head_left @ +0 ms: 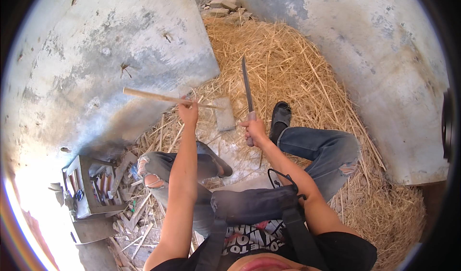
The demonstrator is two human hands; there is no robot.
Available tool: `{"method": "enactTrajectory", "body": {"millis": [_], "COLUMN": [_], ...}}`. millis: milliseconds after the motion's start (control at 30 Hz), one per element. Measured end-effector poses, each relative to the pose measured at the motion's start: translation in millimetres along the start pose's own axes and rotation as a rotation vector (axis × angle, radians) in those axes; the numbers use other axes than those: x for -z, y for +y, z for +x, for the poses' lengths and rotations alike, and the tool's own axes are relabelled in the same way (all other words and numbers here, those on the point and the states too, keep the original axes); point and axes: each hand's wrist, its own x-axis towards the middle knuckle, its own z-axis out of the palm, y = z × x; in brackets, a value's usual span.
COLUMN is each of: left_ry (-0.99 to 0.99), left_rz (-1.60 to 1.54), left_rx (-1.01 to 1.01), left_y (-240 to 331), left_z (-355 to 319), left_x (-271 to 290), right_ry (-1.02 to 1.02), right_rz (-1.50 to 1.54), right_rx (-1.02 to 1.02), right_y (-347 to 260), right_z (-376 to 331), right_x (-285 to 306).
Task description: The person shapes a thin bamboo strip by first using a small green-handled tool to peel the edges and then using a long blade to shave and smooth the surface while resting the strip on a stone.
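Observation:
My left hand [188, 111] is closed round a pale, slim wooden stick [152, 96], which lies nearly level and reaches out to the left. The stick's thinner right end passes above a grey block [224, 114] on the ground. In my right hand [255, 131] is a long machete [247, 84] with a wooden handle, its dark, narrow blade pointing away from me. Blade and stick are apart.
Straw and wood shavings [283, 64] cover the ground around my feet. At the left, a wooden tool box [86, 187] holds several hand tools. Worn plastered walls [379, 55] stand on both sides, and broken bricks [223, 7] are piled in the far corner.

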Motion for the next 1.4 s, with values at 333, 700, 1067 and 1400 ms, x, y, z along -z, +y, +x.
{"method": "enactTrajectory", "body": {"millis": [333, 700, 1067, 1400], "left_ry": [-0.026, -0.005, -0.139, 0.180], "left_rz": [0.090, 0.166, 0.537, 0.596], "left_rx": [-0.438, -1.024, -1.398, -1.716], "left_y": [143, 340, 364, 388], "left_z": [15, 20, -5, 26], "left_x": [10, 55, 11, 6], "right_ry": [0.019, 0.005, -0.038, -0.120], "right_rz": [0.208, 0.305, 0.075, -0.190], "right_rx": [-0.061, -0.208, -0.188, -0.220], "right_y": [0, 12, 46, 46], "right_z": [14, 8, 2, -28], "right_x": [8, 13, -8, -19]}}
